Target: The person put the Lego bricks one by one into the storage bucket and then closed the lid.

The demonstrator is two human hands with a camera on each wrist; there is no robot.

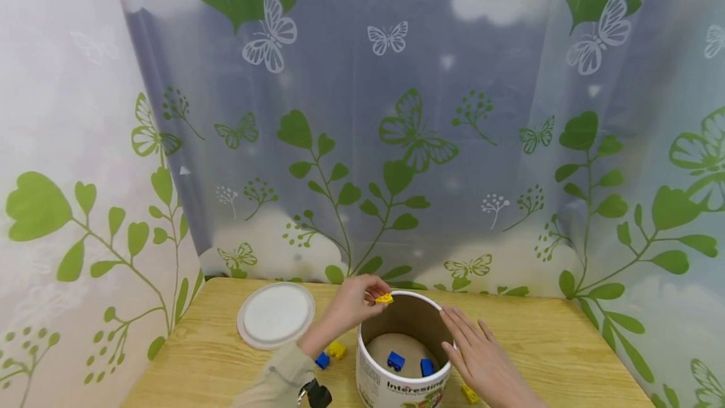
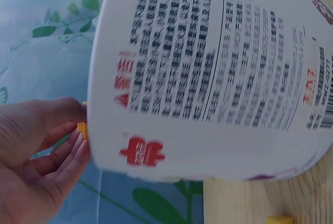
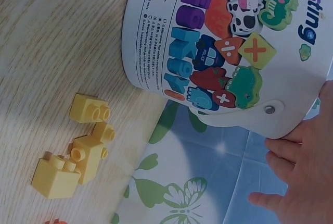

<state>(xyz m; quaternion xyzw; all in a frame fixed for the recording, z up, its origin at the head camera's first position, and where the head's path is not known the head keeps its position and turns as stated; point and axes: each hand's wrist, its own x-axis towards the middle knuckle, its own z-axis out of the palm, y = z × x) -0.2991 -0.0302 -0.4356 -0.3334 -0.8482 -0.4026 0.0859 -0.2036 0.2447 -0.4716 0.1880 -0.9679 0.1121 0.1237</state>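
Observation:
A round white bucket with printed sides stands on the table, its top uncovered. Two blue toy bricks lie on its brown bottom. My left hand pinches a small yellow toy brick between thumb and fingers over the bucket's left rim. In the left wrist view the bucket's wall partly hides that brick. On the other side, my right hand rests with straight fingers against the right rim. The right wrist view shows those fingertips at the rim, near the bucket's white handle.
A round white lid lies on the wooden table at the left. Beside the bucket's left are a blue brick and a yellow brick. Several yellow bricks lie to its right. A patterned curtain hangs behind.

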